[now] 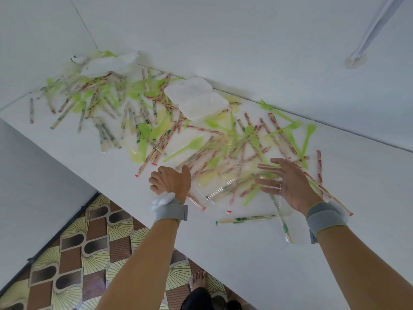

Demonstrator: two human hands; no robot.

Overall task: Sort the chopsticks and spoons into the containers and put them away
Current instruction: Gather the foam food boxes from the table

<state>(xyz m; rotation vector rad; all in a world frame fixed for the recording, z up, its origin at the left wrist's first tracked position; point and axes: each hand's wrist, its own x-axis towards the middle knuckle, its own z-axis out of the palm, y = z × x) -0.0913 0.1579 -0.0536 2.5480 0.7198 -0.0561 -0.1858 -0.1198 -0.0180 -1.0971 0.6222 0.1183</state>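
Wrapped chopsticks point(245, 219) by the hands lie crosswise, green-printed end left.

- right hand point(288, 182): fingers motion-blurred; can't tell if they touch the pile under them
- left hand point(171, 181): fingers curled under, tips hidden; contents not visible
- far chopsticks point(107, 130) and green spoons point(143, 135): smeared, wrapper print unreadable
- clear containers point(196, 97): edges blur into the white counter point(245, 253)
- both forearms cut by the bottom edge
- counter cut at right edge
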